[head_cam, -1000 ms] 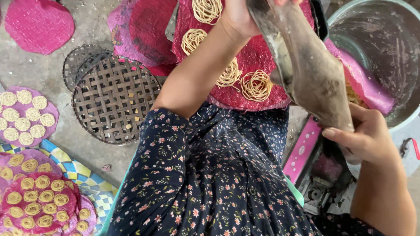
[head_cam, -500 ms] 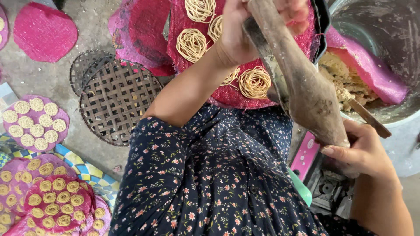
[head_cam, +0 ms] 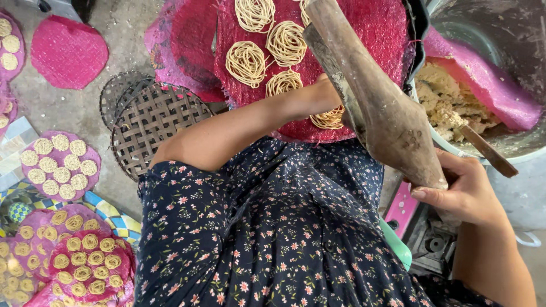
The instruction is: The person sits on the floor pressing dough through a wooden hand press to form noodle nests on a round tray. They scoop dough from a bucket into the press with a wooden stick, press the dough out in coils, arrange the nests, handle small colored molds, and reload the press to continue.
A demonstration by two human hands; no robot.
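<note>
A long, dough-smeared wooden press [head_cam: 381,108] slants over a round pink mat [head_cam: 364,34] lying on my lap. My left hand [head_cam: 325,92] grips the press near its middle, and the wood mostly hides the fingers. My right hand [head_cam: 462,192] is closed on the press's near, wide end. Several pale noodle coils [head_cam: 245,62] lie on the mat, one of them [head_cam: 329,118] right under my left wrist. My flowered dark dress [head_cam: 273,227] fills the lower part of the view.
A big metal bowl [head_cam: 512,23] at the right holds beige dough [head_cam: 446,105], a pink cloth and a wooden stick [head_cam: 488,152]. Woven bamboo trays [head_cam: 149,122] lie on the floor to the left. Pink mats covered with coils [head_cam: 60,165] [head_cam: 85,261] and a bare one [head_cam: 68,51] lie nearby.
The press and my left hand have come down toward the near edge of the mat, and more coils show on it. My right hand keeps its hold on the near end.
</note>
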